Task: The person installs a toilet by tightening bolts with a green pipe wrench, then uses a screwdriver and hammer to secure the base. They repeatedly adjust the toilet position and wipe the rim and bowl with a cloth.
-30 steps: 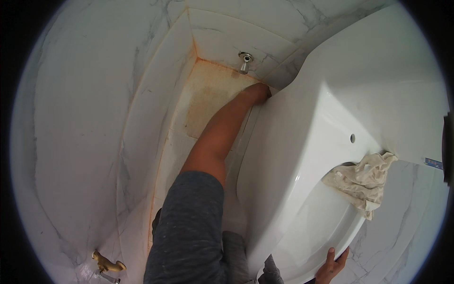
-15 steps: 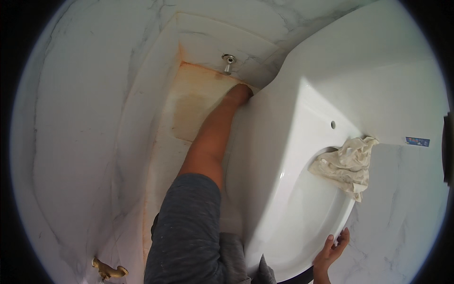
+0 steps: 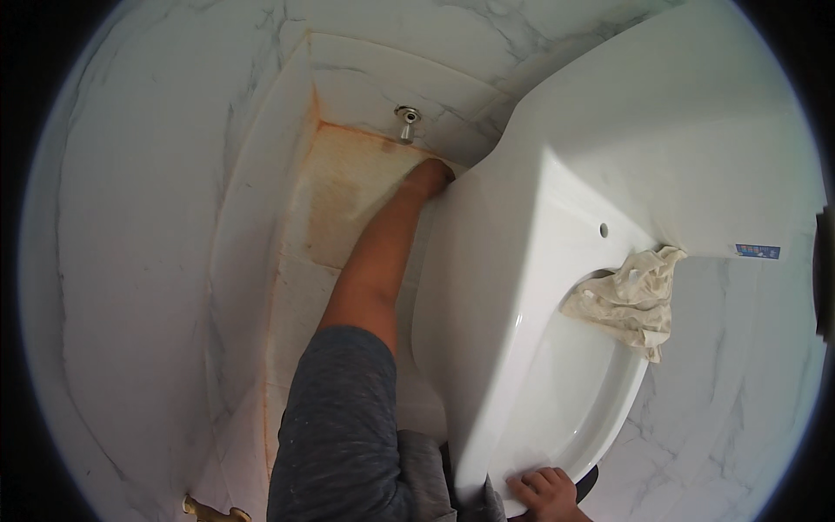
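A white ceramic toilet (image 3: 496,287) fills the right half of the head view, a crumpled cream cloth (image 3: 622,304) draped over its bowl opening. My left arm stretches up along the toilet's left side; my left hand (image 3: 430,177) is tucked against the far part of that side, low by the stained floor, its fingers hidden. My right hand (image 3: 544,491) is on the near rim of the bowl at the bottom, fingers bent over the edge.
A chrome wall fitting (image 3: 406,123) sits above the rust-stained floor (image 3: 344,196). Marble-patterned walls (image 3: 139,244) surround the narrow space. A brass tap (image 3: 209,509) is at lower left. A blue label (image 3: 755,251) is on the toilet.
The view has shifted, with the toilet appearing farther left and higher. My right hand has moved from the bowl's outer right edge leftward and down onto its near rim. My left hand stays behind.
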`<state>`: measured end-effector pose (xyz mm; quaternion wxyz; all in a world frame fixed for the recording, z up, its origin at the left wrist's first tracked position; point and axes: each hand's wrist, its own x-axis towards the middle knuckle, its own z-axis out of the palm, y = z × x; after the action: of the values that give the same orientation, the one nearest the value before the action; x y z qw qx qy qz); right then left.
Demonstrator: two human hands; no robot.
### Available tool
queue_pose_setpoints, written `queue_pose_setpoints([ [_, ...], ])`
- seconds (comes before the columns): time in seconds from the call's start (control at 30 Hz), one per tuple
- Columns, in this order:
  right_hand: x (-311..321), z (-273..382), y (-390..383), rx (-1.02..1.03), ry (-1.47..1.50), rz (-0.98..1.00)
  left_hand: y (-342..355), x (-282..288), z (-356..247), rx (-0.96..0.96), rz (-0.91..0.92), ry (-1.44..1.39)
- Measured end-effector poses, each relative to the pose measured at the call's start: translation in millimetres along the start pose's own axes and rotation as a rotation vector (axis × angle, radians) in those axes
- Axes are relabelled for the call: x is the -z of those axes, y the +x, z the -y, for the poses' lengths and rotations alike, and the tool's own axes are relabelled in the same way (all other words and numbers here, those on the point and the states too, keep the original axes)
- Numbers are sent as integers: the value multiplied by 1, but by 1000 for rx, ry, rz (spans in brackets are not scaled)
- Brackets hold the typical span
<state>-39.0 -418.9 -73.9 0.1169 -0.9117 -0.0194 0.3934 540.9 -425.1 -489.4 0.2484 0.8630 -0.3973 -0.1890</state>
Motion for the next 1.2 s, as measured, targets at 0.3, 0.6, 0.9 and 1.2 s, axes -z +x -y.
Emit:
queue_pose_setpoints([
  [0.3, -1, -1, -3, -24, -39, 45, -4, 10, -8, 18, 54, -46],
  [0.6, 10, 8, 4, -63, -45, 173, 3, 16, -8, 12, 68, 31],
  [0.9, 44, 19, 22, -201, -76, 563, -13, 23, -12, 29, -1, 85],
  [1.2, 15, -1, 18, 174, -117, -436, -112, 27, -36, 412, -330, -123],
])
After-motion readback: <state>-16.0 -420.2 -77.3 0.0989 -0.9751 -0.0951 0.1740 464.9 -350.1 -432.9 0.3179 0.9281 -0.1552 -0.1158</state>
